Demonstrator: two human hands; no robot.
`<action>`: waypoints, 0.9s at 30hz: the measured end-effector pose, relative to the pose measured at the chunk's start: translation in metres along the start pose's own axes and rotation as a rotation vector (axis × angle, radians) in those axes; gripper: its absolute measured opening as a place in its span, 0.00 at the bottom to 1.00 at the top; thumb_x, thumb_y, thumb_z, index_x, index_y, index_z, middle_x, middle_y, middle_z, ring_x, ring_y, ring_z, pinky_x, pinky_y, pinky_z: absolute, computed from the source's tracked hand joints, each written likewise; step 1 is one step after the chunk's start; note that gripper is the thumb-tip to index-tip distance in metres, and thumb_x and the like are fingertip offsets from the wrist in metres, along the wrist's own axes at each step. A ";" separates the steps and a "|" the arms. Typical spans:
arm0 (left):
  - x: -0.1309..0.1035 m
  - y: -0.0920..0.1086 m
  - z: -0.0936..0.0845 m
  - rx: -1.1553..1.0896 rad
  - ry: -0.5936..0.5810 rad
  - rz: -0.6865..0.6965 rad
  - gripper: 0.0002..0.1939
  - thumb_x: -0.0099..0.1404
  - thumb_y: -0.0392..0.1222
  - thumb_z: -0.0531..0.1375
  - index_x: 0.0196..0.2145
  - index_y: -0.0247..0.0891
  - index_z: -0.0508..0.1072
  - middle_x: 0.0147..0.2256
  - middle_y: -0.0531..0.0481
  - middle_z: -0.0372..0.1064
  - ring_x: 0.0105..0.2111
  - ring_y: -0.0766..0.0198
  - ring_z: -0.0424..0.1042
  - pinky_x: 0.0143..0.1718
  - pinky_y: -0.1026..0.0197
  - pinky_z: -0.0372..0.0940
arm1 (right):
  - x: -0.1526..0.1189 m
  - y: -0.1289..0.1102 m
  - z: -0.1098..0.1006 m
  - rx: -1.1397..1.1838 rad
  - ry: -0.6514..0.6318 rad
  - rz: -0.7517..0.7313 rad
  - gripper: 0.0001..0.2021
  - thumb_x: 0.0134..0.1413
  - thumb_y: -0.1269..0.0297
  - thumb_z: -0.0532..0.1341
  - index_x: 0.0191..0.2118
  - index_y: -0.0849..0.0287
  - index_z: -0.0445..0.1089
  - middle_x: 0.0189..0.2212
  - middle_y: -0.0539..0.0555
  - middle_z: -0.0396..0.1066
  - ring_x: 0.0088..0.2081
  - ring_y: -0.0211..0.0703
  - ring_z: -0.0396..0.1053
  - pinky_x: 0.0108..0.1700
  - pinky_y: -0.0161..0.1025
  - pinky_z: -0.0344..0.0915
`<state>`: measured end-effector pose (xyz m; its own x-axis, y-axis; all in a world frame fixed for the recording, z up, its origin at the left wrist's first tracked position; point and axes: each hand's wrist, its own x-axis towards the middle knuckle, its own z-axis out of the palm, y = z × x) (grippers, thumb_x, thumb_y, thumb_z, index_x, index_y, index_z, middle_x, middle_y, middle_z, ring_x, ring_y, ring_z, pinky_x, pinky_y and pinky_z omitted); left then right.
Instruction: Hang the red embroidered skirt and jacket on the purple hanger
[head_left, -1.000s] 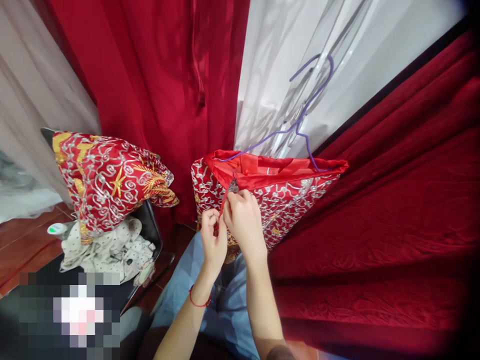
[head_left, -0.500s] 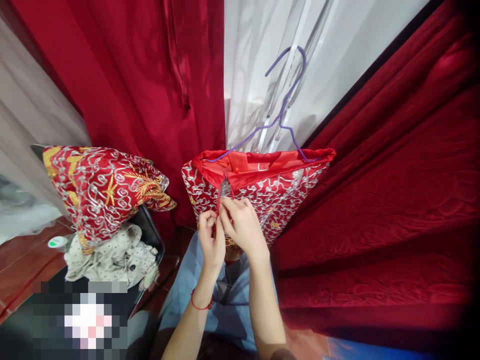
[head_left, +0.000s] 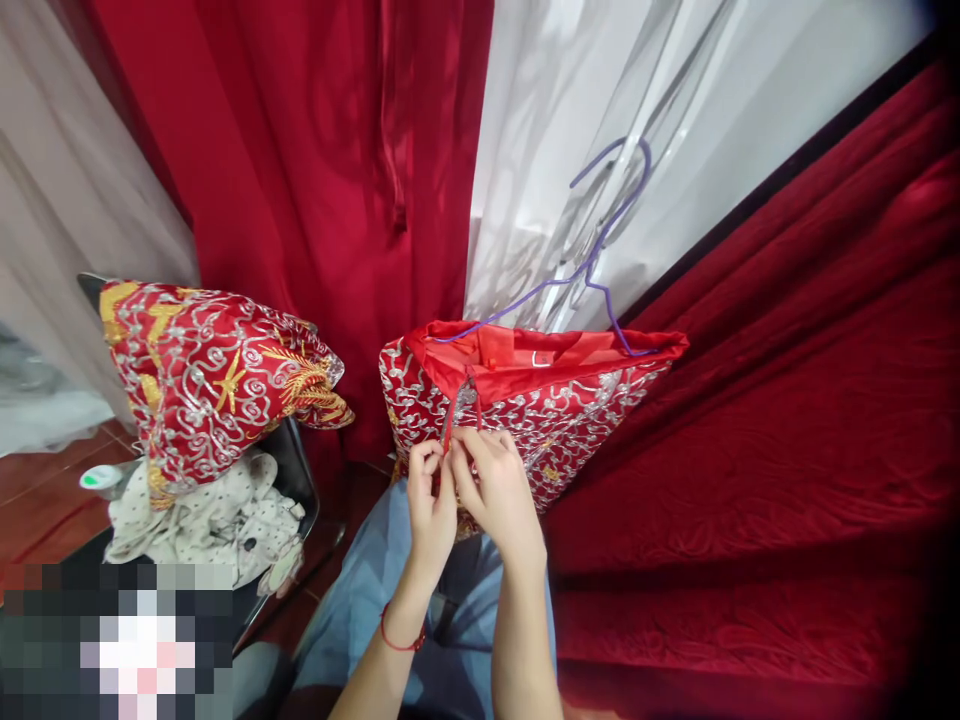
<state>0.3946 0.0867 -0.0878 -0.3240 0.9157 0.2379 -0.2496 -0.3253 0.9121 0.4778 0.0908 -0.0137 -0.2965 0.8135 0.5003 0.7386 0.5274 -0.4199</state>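
Note:
A red garment with silver and gold embroidery hangs from a purple wire hanger. Its plain red upper band gapes around the hanger's lower corners. Below that band, a slit in the front shows a narrow red edge, and my left hand pinches this edge with curled fingers. Close against it, my right hand is closed at the same spot, its thumb and forefinger pressed together. The fingertips hide whatever small part lies between them. Behind my hands, the garment's lower portion hangs in front of my knees.
To the left, another red embroidered cloth drapes over a black chair. Beneath it lies a white dotted cloth, beside a container with a white lid. Red curtains and a white curtain hang behind.
Both hands, still pinching the slit's edge, appear slightly lower in view, as do the garment and hanger, which also sit farther right. A longer stretch of the red edge shows above the fingers.

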 end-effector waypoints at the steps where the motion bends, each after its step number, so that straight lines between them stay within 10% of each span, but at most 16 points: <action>1: 0.000 -0.001 0.001 -0.008 -0.005 -0.011 0.13 0.69 0.52 0.57 0.41 0.41 0.63 0.34 0.52 0.65 0.32 0.67 0.68 0.36 0.66 0.64 | -0.001 0.000 0.001 0.030 0.024 -0.010 0.09 0.67 0.68 0.51 0.39 0.57 0.68 0.32 0.52 0.74 0.34 0.42 0.68 0.44 0.42 0.59; 8: 0.009 0.004 -0.005 0.032 0.011 -0.046 0.12 0.70 0.51 0.58 0.39 0.41 0.62 0.28 0.57 0.57 0.27 0.70 0.59 0.30 0.68 0.58 | -0.006 0.021 0.032 0.433 0.616 0.278 0.08 0.65 0.65 0.54 0.45 0.55 0.69 0.42 0.57 0.72 0.45 0.45 0.71 0.50 0.45 0.67; 15: 0.027 0.017 -0.011 0.041 -0.138 -0.065 0.13 0.67 0.51 0.61 0.39 0.40 0.64 0.32 0.53 0.68 0.31 0.68 0.68 0.35 0.66 0.64 | -0.002 0.044 0.047 0.763 0.011 0.148 0.17 0.59 0.64 0.56 0.53 0.54 0.70 0.48 0.56 0.75 0.50 0.47 0.72 0.54 0.44 0.68; 23: 0.054 0.028 -0.025 0.107 -0.060 0.032 0.18 0.63 0.50 0.65 0.45 0.40 0.66 0.27 0.57 0.64 0.25 0.70 0.64 0.31 0.67 0.60 | -0.010 0.063 0.014 0.448 0.055 0.268 0.15 0.65 0.59 0.54 0.44 0.55 0.77 0.35 0.54 0.80 0.37 0.46 0.77 0.45 0.41 0.70; 27: 0.094 0.031 -0.038 0.105 -0.004 0.203 0.17 0.62 0.51 0.65 0.42 0.39 0.68 0.25 0.59 0.59 0.25 0.71 0.60 0.32 0.67 0.59 | -0.025 0.094 -0.016 0.230 0.390 0.457 0.16 0.63 0.58 0.55 0.45 0.57 0.78 0.39 0.56 0.81 0.40 0.49 0.78 0.46 0.43 0.70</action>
<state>0.3221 0.1543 -0.0499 -0.3545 0.8349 0.4210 -0.0833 -0.4766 0.8751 0.5644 0.1157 -0.0537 0.2913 0.8427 0.4528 0.5768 0.2229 -0.7859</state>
